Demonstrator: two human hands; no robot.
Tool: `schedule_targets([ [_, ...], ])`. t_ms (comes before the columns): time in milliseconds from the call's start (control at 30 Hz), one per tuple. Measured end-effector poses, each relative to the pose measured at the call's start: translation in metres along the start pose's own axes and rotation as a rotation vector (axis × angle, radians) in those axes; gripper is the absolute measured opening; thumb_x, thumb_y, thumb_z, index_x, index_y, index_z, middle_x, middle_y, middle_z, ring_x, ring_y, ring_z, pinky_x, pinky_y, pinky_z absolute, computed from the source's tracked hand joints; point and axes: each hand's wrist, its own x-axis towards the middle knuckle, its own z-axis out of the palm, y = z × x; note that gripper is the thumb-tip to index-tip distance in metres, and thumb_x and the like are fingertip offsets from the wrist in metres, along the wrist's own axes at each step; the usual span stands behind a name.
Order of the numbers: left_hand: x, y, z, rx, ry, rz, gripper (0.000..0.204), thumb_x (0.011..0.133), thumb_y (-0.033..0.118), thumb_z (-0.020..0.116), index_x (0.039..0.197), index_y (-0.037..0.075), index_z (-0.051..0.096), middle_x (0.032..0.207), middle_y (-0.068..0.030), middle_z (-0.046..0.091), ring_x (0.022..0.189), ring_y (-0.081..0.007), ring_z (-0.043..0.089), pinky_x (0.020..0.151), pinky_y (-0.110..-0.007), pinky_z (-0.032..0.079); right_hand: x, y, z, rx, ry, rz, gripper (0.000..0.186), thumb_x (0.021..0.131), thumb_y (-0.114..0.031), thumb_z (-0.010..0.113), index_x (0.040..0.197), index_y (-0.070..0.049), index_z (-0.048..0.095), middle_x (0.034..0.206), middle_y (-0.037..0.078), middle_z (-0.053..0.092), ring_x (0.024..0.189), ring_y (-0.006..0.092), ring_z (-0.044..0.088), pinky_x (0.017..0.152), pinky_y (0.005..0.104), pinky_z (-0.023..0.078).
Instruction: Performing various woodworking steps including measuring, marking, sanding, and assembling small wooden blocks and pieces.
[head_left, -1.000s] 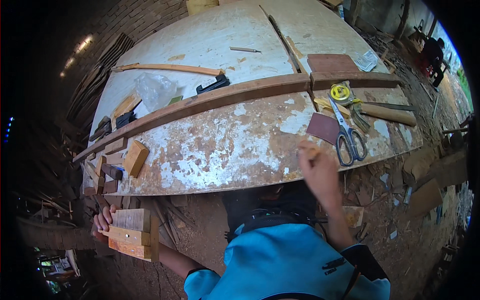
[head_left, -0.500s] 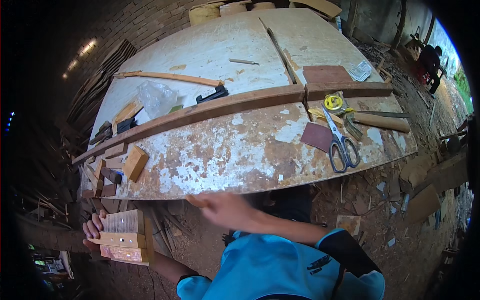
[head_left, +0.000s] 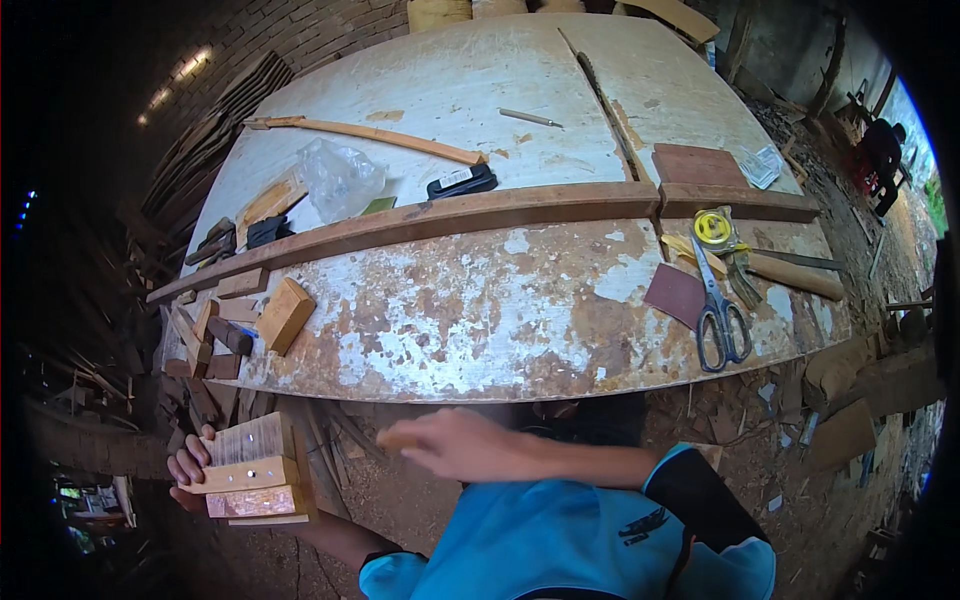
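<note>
At the lower left, beyond the table's front edge, my left hand [head_left: 190,465] grips a wooden block [head_left: 255,467]. The block looks built up of several pieces, with a grey grained upper part, a pale yellow strip bearing small shiny dots, and a reddish lower strip. My fingers wrap round its left end. To the right of the block, my right hand [head_left: 455,443] hangs apart from it in front of the table edge. Motion smears its fingers, and I cannot make out whether anything is in them.
On the worn table [head_left: 450,310] lie wood offcuts [head_left: 286,315], a long wooden bar [head_left: 420,222], a plastic bag [head_left: 338,180], a black object [head_left: 462,181], scissors [head_left: 722,325], a yellow tape measure [head_left: 713,229], sandpaper [head_left: 675,295] and a wooden-handled tool [head_left: 797,276]. Another person [head_left: 880,165] is far right.
My view has shifted, so the table's things sit further right in the picture. My right hand has dropped from the table edge; my left hand keeps hold of the wooden block.
</note>
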Motion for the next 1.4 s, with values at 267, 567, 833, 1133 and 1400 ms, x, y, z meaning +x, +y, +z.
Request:
schedule_targets([
  [267,-0.01,0.018,-0.016,0.058,0.066,0.038,0.026,0.093,0.034,0.044,0.079,0.012,0.05,0.073,0.0004,0.051,0.077,-0.0164,0.044,0.09,-0.04,0.03,-0.041,0.119,-0.177,-0.249,0.943,0.33,0.026,0.091,-0.022,0.054,0.107,-0.004,0.064,0.076,0.011,0.066,0.062,0.014,0.059,0.06,0.031,0.049],
  [567,0.07,-0.097,0.011,0.273,0.269,0.089,0.018,0.091,0.02,0.046,0.08,0.007,0.054,0.074,-0.0063,0.061,0.074,-0.0218,0.058,0.084,-0.048,0.045,0.012,0.083,-0.062,-0.089,0.393,-0.26,0.025,0.085,-0.012,0.061,0.11,-0.013,0.064,0.101,0.008,0.068,0.083,0.0229,0.068,0.078,0.0338,0.055],
  [833,0.084,-0.087,0.062,1.167,0.134,0.259,0.01,0.085,-0.001,0.057,0.076,0.0,0.051,0.073,-0.0114,0.062,0.07,-0.0176,0.06,0.077,-0.037,0.051,0.037,0.122,-0.145,-0.393,0.569,0.017,0.026,0.082,-0.004,0.061,0.108,-0.006,0.065,0.108,0.012,0.066,0.097,0.0257,0.065,0.087,0.0326,0.05],
  [1133,0.038,-0.054,0.004,1.531,0.131,-0.022,0.019,0.081,0.006,0.067,0.071,0.002,0.052,0.065,-0.0003,0.055,0.06,-0.0068,0.051,0.055,-0.022,0.038,0.107,0.104,-0.116,-0.391,0.593,-0.318,0.025,0.085,-0.005,0.059,0.108,-0.011,0.066,0.108,0.008,0.067,0.093,0.025,0.066,0.087,0.0329,0.052],
  [1400,0.039,-0.069,-0.022,1.656,0.1,-0.069,0.021,0.077,0.01,0.071,0.069,0.002,0.054,0.055,-0.0001,0.049,0.05,-0.0069,0.044,0.047,-0.025,0.034,0.152,0.11,-0.112,-0.19,0.266,-0.205,0.021,0.084,-0.009,0.063,0.105,-0.01,0.067,0.11,0.007,0.066,0.093,0.0229,0.065,0.082,0.0324,0.053],
])
